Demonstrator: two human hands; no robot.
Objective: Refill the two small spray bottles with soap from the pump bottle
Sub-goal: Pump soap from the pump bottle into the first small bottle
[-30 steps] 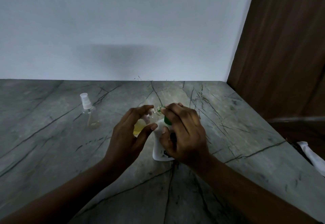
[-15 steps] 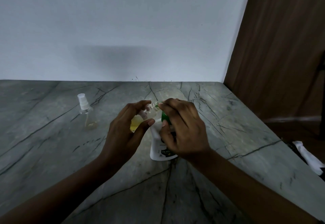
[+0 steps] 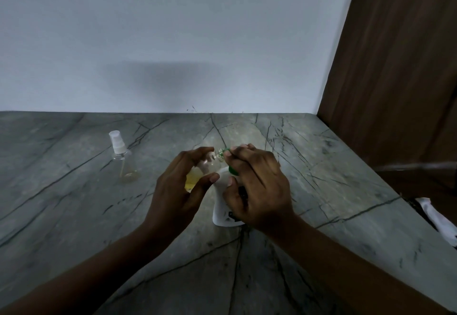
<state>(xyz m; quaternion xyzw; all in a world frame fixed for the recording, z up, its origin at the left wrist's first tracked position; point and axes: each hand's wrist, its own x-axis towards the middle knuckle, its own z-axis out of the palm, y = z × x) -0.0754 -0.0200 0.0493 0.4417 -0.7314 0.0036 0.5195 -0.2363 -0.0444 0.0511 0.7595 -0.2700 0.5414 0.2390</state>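
Note:
My left hand [image 3: 180,188] grips a small clear spray bottle [image 3: 206,167], tilted, uncapped, with yellow soap in its lower part. The bottle's open neck meets the green pump nozzle [image 3: 225,152] of a white pump bottle [image 3: 223,206] that stands on the counter. Resting over the pump head and wrapped around the white bottle is my right hand [image 3: 257,186], which hides most of it. A second small spray bottle [image 3: 123,160] with a white spray cap stands upright at the left, a little yellowish liquid at its bottom.
The grey veined stone counter [image 3: 74,215] runs to a pale wall behind. A brown wooden panel [image 3: 395,79] rises at the right. Past the counter's right edge lies a white object [image 3: 437,218].
Both hands and the two bottles hold nearly the same pose; the view has only shifted slightly.

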